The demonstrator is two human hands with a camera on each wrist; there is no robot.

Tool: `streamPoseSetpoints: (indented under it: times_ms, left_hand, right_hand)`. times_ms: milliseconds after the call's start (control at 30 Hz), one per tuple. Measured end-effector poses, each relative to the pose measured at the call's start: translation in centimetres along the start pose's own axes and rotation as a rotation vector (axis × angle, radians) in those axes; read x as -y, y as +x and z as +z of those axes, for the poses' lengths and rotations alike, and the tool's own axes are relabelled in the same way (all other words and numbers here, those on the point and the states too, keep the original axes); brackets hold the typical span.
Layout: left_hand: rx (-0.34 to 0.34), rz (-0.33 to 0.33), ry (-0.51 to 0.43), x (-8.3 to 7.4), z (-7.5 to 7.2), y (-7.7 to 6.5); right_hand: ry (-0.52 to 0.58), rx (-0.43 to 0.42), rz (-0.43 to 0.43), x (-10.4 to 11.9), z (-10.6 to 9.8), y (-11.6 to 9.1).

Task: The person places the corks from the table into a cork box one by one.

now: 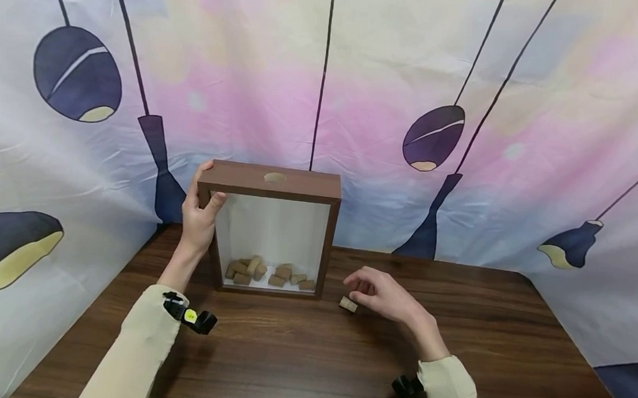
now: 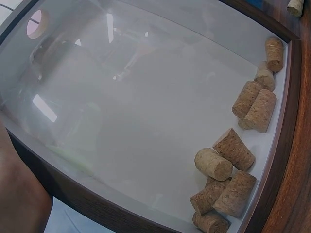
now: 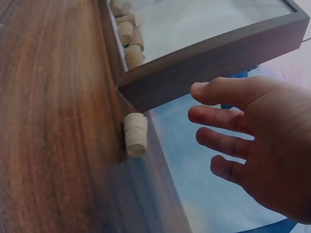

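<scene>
A brown wooden shadow box (image 1: 270, 181) with a clear front and a round hole in its top edge stands upright on the table. At its upper left corner, my left hand (image 1: 199, 214) grips the frame, thumb on the front. Several corks (image 2: 234, 194) lie heaped along the bottom inside. One loose cork (image 1: 348, 304) lies on the table just right of the box. Over this cork hovers my right hand (image 1: 381, 293); its fingers are loosely bent with nothing between them, and the right wrist view shows them apart from the cork (image 3: 135, 136).
The dark wood table (image 1: 284, 352) extends to both sides of the box. Behind it hangs a cloth backdrop (image 1: 374, 209) with painted lamps. Small black cameras (image 1: 205, 322) sit on both wrists.
</scene>
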State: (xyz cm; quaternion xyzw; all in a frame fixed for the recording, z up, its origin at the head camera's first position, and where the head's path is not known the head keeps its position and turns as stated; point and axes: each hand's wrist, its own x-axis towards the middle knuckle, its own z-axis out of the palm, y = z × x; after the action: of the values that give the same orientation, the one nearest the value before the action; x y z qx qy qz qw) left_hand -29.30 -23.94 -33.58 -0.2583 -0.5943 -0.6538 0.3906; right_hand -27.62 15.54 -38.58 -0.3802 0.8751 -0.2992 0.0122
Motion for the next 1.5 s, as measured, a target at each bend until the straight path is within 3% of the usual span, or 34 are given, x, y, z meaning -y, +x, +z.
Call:
streamPoseSetpoints:
  times_ms: [367,933,1233,1500]
  left_hand:
    - [-0.003,0.006,-0.027,-0.2,-0.1,0.3]
    - [0.0,-0.008,0.019,0.0,-0.2,-0.2]
    - [0.004,0.012,0.007,0.2,-0.2,-0.3]
    - [-0.001,-0.009,0.048,0.1,-0.3,0.0]
  right_hand:
    - [-0.028,0.092,0.03,-1.2,1.1,0.4]
    - [-0.043,0.161,0.078,-2.2,2.6,0.0]
    - [-0.055,0.119,0.079,-1.9,3.1,0.0]
    - [-0.068,0.001,0.051,-1.5,2.4,0.5]
